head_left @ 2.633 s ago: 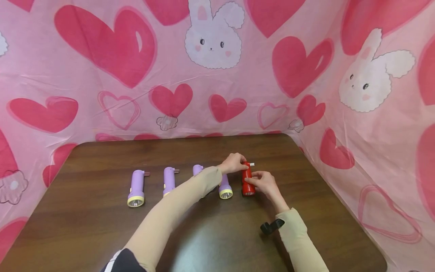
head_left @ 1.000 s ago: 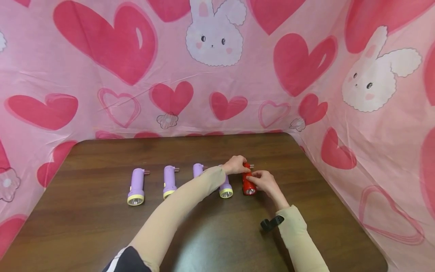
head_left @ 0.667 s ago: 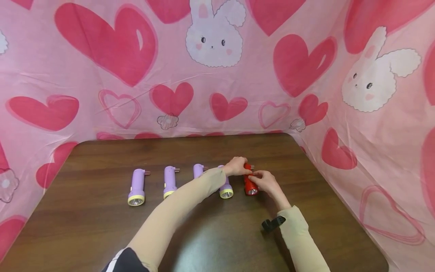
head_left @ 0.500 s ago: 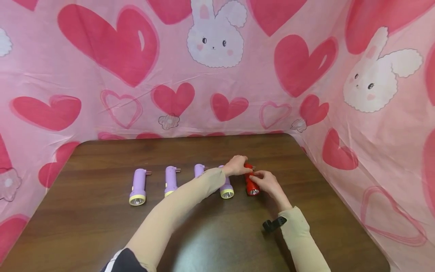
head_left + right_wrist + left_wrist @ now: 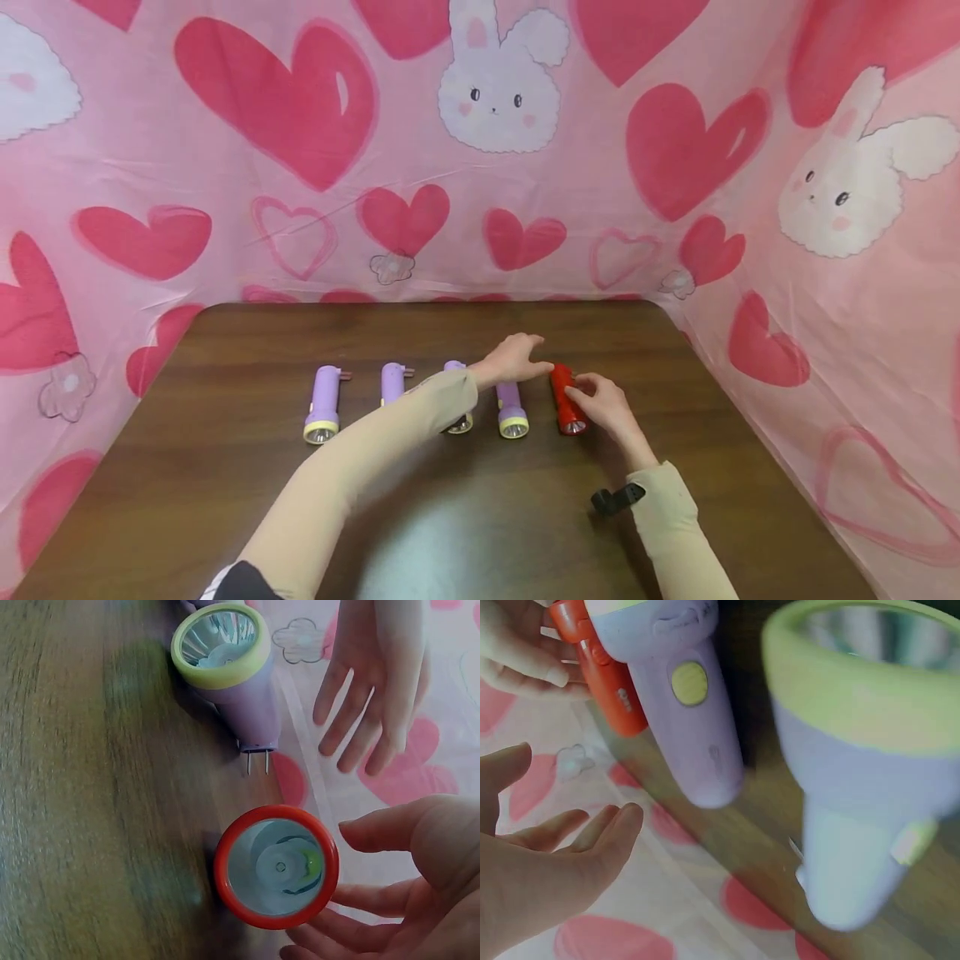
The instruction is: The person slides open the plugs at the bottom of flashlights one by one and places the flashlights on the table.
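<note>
A red flashlight (image 5: 566, 396) lies on the table at the right end of a row, lens toward the person. My right hand (image 5: 606, 407) is at its right side; in the right wrist view the thumb stands apart from the red rim (image 5: 223, 881), with the fingers loosely extended beside and behind it. My left hand (image 5: 512, 360) hovers left of the red flashlight's far end, thumb and fingers spread, holding nothing. Below that hand lies a purple flashlight (image 5: 512, 410) with a yellow rim; its two plug prongs (image 5: 258, 761) stick out in the right wrist view.
More purple flashlights lie leftward: one at the far left (image 5: 324, 404), another (image 5: 392, 383) beside it, and a third (image 5: 455, 365) partly hidden under the left sleeve. All rest on a brown wooden table (image 5: 480, 483). A pink heart-patterned cloth (image 5: 285, 242) hangs behind and at the sides.
The red flashlight was turned slightly, its lens end swinging right. My left hand has since let go, drawn back left and spread its fingers. My right hand has loosened from it. The head view has shifted.
</note>
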A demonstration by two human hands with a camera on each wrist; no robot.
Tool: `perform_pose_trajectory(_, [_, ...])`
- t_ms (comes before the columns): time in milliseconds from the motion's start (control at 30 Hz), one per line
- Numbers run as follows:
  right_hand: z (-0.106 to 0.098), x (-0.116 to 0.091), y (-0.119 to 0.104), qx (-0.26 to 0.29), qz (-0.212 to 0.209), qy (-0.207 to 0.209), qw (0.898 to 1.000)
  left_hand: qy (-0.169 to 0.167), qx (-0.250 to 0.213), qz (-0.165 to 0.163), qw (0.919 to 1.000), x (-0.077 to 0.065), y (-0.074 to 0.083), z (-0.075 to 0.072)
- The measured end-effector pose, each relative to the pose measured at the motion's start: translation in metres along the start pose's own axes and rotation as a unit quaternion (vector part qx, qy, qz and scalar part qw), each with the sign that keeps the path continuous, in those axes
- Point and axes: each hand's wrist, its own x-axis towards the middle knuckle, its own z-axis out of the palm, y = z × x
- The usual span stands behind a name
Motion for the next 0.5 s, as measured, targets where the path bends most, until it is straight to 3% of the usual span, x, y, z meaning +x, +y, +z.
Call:
perform_pose_trajectory(167, [-0.005, 0.001, 0.0, -0.016, -0.051, 0.043, 0.998, 0.009, -0.002, -0.005, 0.9999, -0.016, -0.007, -0.015])
perform_pose_trajectory(333, [-0.004, -0.002, 0.002, -0.044, -0.113, 0.099, 0.988, 0.016, 0.028, 0.004, 0.9995, -0.032, -0.015, -0.028])
perform_pose_trajectory(500, [-0.001, -0.006, 0.001, -0.074, -0.169, 0.104, 0.977, 0.033, 0.04, -0.008, 0.9986, -0.056, -0.03, -0.038])
